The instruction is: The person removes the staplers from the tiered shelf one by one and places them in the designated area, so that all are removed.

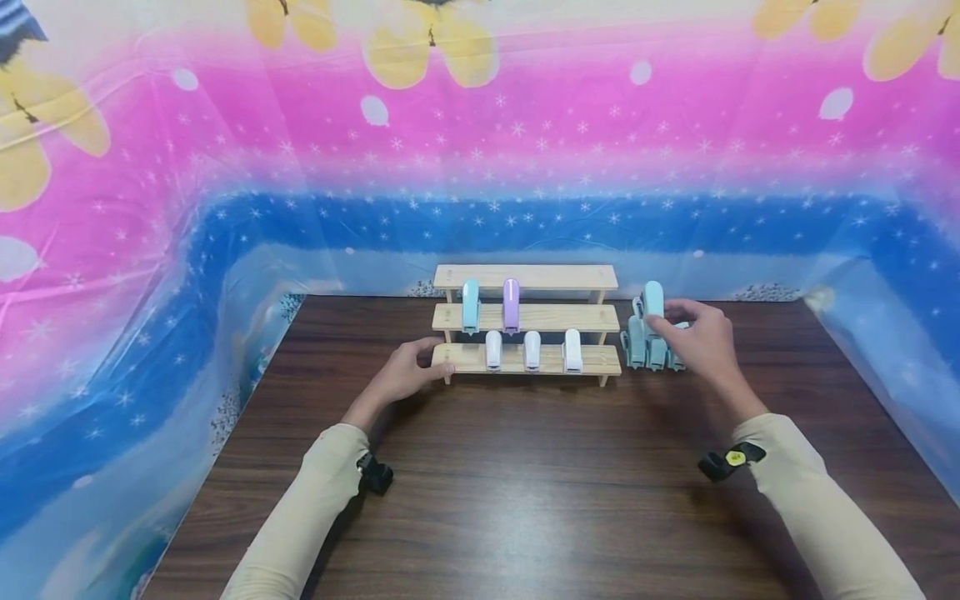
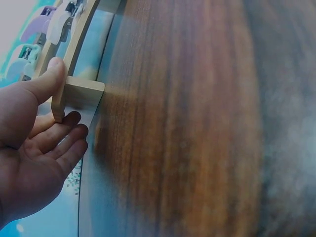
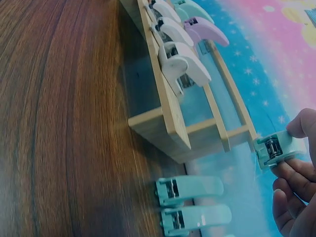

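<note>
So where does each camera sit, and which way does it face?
Head: worn on the person's head, facing forward and down at the table; both sleeved forearms, left grip and right grip show.
Left wrist: worn there, looks at the end of the wooden rack and the table; the left grip shows.
Right wrist: worn there, looks at the held mint stapler and the wooden rack; the right grip shows.
Shared: head and right wrist both show three white staplers on the wooden rack.
</note>
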